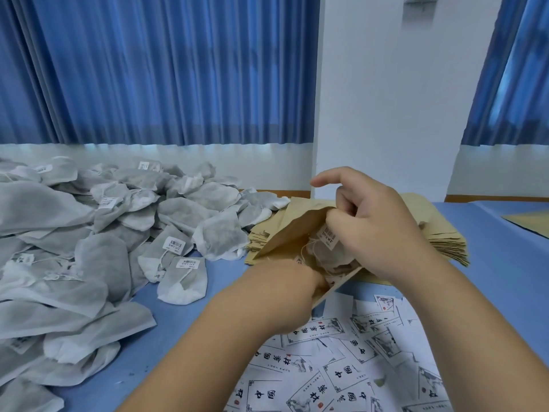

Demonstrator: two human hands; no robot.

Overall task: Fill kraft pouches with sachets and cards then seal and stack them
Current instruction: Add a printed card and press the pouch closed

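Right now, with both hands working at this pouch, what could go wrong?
1. The sachets bunch at the mouth of the kraft pouch under the right grip. Forcing them might tear the paper or a sachet.
2. Loose strings trail at the opening and could get caught in the seal.
3. The left grip holds the pouch by the scattered cards. A slip may spill sachets onto them.

Sachets left, pouches right, cards nearest
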